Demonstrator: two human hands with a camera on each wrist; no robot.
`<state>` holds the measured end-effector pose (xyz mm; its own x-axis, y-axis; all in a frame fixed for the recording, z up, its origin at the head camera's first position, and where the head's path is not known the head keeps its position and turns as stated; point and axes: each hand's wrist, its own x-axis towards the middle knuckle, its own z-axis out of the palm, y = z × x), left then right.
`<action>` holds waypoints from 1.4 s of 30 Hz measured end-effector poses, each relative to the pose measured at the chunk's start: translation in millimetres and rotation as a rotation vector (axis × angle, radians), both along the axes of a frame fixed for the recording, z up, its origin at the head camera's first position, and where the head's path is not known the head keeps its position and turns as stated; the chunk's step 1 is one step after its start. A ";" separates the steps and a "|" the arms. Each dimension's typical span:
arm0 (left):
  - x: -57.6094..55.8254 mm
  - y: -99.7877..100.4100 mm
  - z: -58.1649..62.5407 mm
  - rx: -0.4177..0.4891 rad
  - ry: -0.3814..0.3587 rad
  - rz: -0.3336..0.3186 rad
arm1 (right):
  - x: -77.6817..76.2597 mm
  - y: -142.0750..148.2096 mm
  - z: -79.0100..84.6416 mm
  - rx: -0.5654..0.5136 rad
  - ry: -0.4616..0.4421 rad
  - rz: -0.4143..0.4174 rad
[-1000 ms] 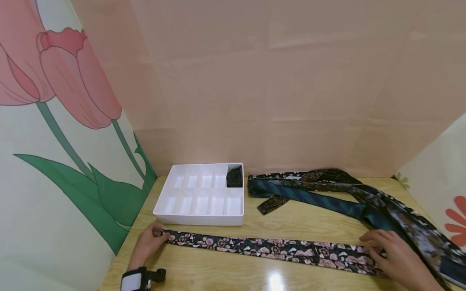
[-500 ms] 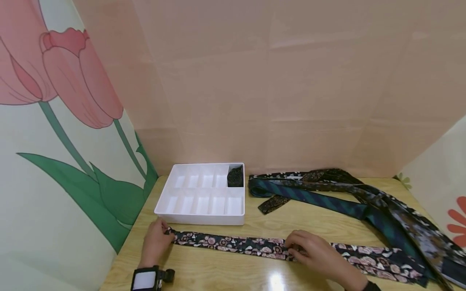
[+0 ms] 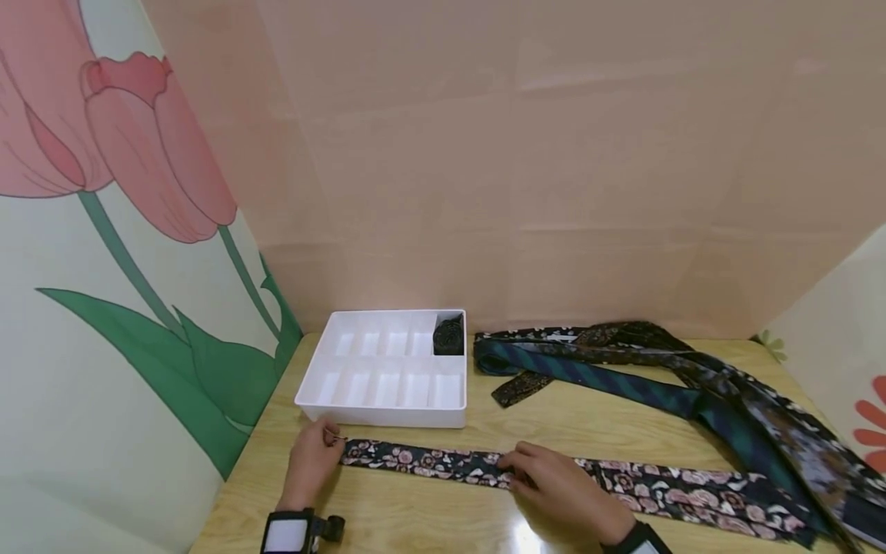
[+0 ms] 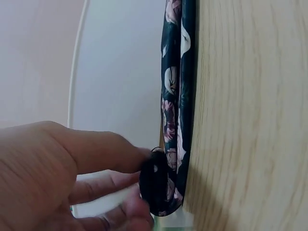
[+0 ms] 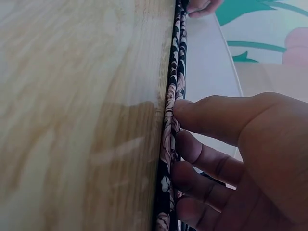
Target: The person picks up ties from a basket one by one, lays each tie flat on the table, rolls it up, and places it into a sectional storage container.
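So, the only container here is the white tray (image 3: 381,417), ten compartments in two rows of five, with one dark rolled-up bundle (image 3: 448,336) sitting in the far right one; in the other nine you're just looking at white floors and dividers. In front of it, the floral tie (image 3: 429,462) lies stretched out lengthwise across the wooden table (image 3: 429,523). The left hand (image 3: 309,458) has its thumb and fingers pinched on the narrow end, which is curled into a small roll in the left wrist view. The right hand (image 3: 554,485) is bent over the tie a bit left of mid-length, thumb and fingertips holding it around the edges. Room-wise, a strip of wood runs between the tray's near wall and the tie, with more wood on the near side. The left hand is the tight spot, right beside the tray's near left corner; can't tell if they touch. Over on the right, the tie's wide end meets the pile of ties (image 3: 651,350), which includes a green-and-navy striped tie (image 3: 609,382). That pile's left end is just beside the tray's right wall.
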<state>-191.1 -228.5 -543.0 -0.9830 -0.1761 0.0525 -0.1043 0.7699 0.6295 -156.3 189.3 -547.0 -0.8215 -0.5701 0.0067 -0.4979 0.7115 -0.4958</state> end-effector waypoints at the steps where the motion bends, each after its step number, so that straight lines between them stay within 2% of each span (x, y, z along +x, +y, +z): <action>1: 0.2 0.1 -0.1 -0.004 -0.017 0.013 | -0.4 -0.6 -0.7 -0.003 0.001 -0.002; 4: -0.1 -0.3 -1.5 -0.028 -0.074 0.046 | -1.0 -1.8 -1.7 -0.012 -0.004 -0.010; 7: 0.2 0.1 -2.4 -0.034 -0.095 0.046 | -1.5 -3.0 -1.2 -0.019 -0.018 -0.023; 15: 0.4 8.4 -5.3 0.029 0.011 -0.018 | -1.7 -4.6 0.1 -0.022 -0.031 -0.035; 19: -1.3 14.8 -7.7 0.014 0.062 -0.074 | -1.5 -4.3 -0.3 -0.025 -0.039 -0.036; 29: -0.5 25.6 -8.4 0.025 0.046 -0.118 | -2.3 -5.0 2.5 -0.012 -0.051 -0.042; 32: 0.8 26.2 -6.1 0.013 0.030 -0.104 | -2.6 -9.4 6.0 -0.015 -0.045 -0.035; 37: 2.1 26.8 -6.2 0.000 -0.053 -0.049 | -5.1 -30.1 14.3 -0.018 -0.017 0.014; 42: 2.1 29.8 -7.6 0.014 -0.056 -0.039 | -10.0 -57.8 20.4 -0.025 0.026 0.084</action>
